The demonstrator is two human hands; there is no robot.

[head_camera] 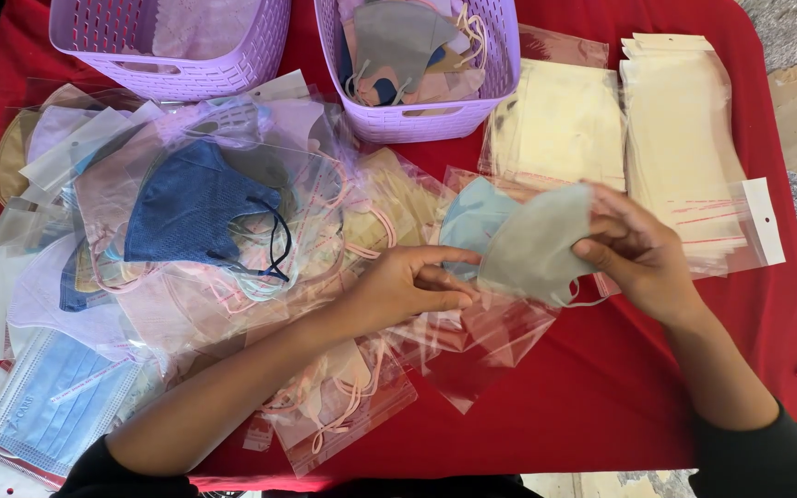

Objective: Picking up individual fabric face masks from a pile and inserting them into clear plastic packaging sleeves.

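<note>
Over the red tablecloth (620, 387), my right hand (643, 258) pinches the right edge of a grey-green folded face mask (532, 249). My left hand (412, 281) touches the same mask's left edge with its fingertips. A light blue mask (468, 217) lies just behind the grey one. Under both hands lies a clear plastic sleeve (481, 346), lying flat. A navy blue mask (196, 207) in a clear bag tops a heap of bagged masks at the left.
Two lilac plastic baskets stand at the back: the left one (172, 69) holds cloth, the right one (426, 115) holds several loose masks. Stacks of cream-backed clear sleeves (684, 138) lie at the right. Pale blue surgical masks (48, 406) in a packet sit at front left.
</note>
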